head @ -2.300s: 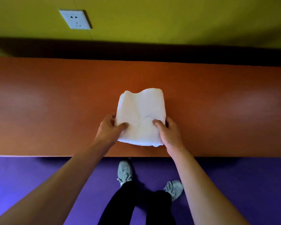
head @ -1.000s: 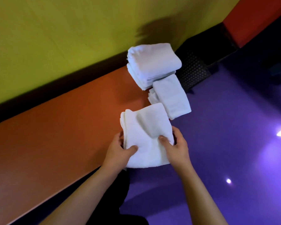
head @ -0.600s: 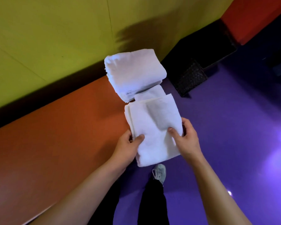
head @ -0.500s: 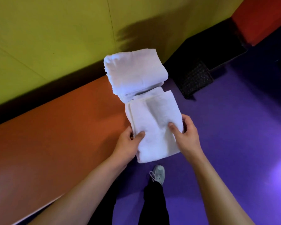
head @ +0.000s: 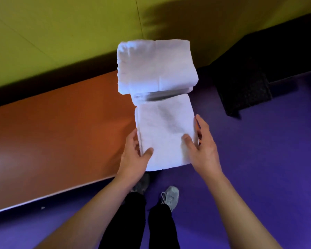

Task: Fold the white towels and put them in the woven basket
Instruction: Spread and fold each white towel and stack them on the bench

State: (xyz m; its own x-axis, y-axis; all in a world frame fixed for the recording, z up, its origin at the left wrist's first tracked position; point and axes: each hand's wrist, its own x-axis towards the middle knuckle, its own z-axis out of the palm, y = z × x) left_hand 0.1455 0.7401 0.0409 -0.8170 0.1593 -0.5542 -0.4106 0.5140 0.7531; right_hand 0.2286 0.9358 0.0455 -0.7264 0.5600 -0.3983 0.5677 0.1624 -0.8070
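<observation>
Currently, the left hand [head: 133, 157] and right hand [head: 203, 150] pinch the folded towel [head: 164, 133] by its side edges, with the stacked towels [head: 156, 66] just beyond it, so folding appears done and basket [head: 241, 83] placement remains.

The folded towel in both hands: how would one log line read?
holding: folded towel | left hand: grips | right hand: grips | ahead: towel stack
</observation>
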